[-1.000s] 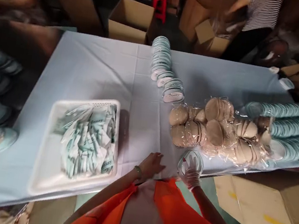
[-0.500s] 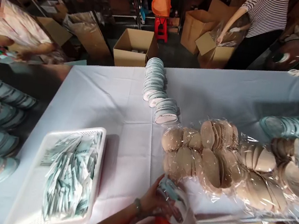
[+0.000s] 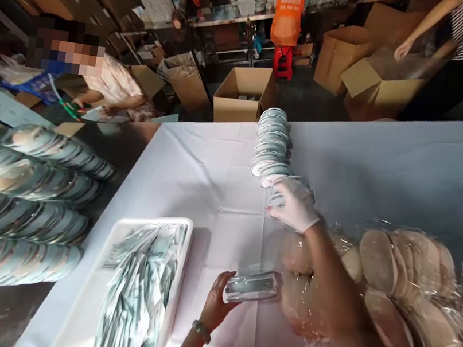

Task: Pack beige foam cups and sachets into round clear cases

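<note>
On the counter (image 3: 208,181) with its pale cloth, the two hands are now apart, though half a second ago they were close together by the near edge. The bare left hand (image 3: 219,299), with a greenish ring round its wrist, has the left end of a clear, flat, see-through pack with grey-green inside (image 3: 255,287). Its fingers are nearly closed, with the thumb under the near side. The pack looks tilted, near the middle of the counter, and I can't tell if it touches the cloth.

The right hand (image 3: 294,206), in a thin white glove, is now out at the near end of a row of pale green round packs (image 3: 270,139). Its fingers are bent round the front pack (image 3: 278,201), and they seem to hold it, but it is too blurry to tell how tight. So each hand seems busy with its own pack now.

Left of the bare hand is a white plastic tray (image 3: 179,282) full of white and green paper packets (image 3: 137,298). Clear bags of tan oval pads (image 3: 379,259) lie on the right, partly behind the right arm.
</note>
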{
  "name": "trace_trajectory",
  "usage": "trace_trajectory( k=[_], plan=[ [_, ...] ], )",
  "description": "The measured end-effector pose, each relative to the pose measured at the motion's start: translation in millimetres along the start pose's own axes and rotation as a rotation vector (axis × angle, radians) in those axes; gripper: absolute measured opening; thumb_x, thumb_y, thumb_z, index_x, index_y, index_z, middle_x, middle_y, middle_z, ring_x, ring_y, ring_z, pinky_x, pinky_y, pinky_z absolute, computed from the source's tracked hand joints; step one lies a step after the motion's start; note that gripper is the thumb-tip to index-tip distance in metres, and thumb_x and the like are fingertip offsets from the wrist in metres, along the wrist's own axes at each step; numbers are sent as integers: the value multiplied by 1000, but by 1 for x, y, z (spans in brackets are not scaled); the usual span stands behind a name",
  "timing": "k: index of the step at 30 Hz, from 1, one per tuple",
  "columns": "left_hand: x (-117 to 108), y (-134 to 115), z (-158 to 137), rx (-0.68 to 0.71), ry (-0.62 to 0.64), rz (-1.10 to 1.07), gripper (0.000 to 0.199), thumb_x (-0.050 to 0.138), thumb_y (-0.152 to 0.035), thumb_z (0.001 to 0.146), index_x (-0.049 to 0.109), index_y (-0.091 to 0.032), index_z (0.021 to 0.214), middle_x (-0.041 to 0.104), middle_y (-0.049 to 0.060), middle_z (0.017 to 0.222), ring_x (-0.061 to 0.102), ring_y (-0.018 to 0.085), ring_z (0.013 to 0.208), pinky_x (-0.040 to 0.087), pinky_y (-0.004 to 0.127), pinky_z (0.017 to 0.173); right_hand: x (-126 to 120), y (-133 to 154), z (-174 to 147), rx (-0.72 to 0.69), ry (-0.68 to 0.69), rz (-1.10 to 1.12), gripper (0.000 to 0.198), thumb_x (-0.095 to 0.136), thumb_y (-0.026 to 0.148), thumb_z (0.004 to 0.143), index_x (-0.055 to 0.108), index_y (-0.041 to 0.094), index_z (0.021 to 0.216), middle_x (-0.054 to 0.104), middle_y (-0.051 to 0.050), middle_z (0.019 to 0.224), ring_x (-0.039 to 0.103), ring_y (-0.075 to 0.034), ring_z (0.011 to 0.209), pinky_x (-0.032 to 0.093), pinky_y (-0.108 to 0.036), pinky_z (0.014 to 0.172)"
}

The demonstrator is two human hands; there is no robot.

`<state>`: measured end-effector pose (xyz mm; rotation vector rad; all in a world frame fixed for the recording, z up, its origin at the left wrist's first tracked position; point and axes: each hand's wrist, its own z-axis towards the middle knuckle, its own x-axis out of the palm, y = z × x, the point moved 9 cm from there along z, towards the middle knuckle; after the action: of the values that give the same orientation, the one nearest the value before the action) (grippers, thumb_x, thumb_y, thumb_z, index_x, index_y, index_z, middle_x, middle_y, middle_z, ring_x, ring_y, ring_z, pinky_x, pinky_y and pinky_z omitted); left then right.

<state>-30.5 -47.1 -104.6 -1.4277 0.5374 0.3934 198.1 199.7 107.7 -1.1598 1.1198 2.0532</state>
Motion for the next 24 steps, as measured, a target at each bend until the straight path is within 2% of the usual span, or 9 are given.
trace_trajectory(
  k=[2,4,7,10,12,15,18,21,24],
  plan=[
    [2,-5,17,51,5,3,64,81,-19,83,55,-23,142,66,15,134,69,31,121,62,48,99,-14,-70,36,158,-49,-115,83,74,50,90,48,13,160,36,-21,168,35,-40,155,37,-55,126],
    [3,-10,41,60,31,11,66,81,-18,82,54,-23,142,64,15,134,71,30,117,63,45,95,0,-109,63,142,91,-214,87,73,52,90,44,17,164,28,-17,173,28,-42,159,36,-60,124],
    [1,-12,83,16,101,35,82,82,-18,82,45,-27,154,63,14,136,71,29,116,64,43,93,41,-134,81,135,278,-252,79,70,55,91,50,26,162,25,-10,175,30,-40,158,39,-59,122],
    [-6,-10,111,-6,164,98,92,82,-20,82,38,-30,162,60,13,138,70,30,118,64,44,94,72,-131,85,216,274,-146,70,70,55,92,58,27,155,28,-8,174,43,-35,152,43,-50,122],
    [-14,-6,115,8,170,122,85,79,-23,85,42,-31,161,58,14,140,70,29,116,63,44,95,83,-114,82,243,206,-109,70,73,55,89,62,26,152,31,-10,172,47,-36,148,44,-49,123],
    [-33,2,98,21,116,101,79,73,-28,91,40,-30,162,57,15,143,70,28,118,62,43,99,101,-67,66,266,176,-104,68,74,60,88,65,29,149,34,-10,170,50,-36,144,46,-50,119],
    [-59,16,59,-23,43,112,81,67,-32,95,30,-29,167,55,17,146,70,30,121,63,45,99,127,6,44,247,187,-42,63,67,66,91,66,33,145,35,-9,169,49,-34,143,51,-50,111],
    [-84,30,14,-115,12,208,81,62,-31,97,25,-29,169,53,18,148,67,33,129,61,50,102,165,85,19,192,247,-5,68,63,73,92,61,38,150,34,-9,170,40,-37,149,46,-58,113],
    [-91,35,-28,-154,49,259,80,59,-22,96,26,-31,169,49,18,153,59,34,140,57,53,110,193,141,-17,162,328,82,67,61,74,93,59,39,150,29,-8,173,35,-38,153,42,-61,117]
  ],
)
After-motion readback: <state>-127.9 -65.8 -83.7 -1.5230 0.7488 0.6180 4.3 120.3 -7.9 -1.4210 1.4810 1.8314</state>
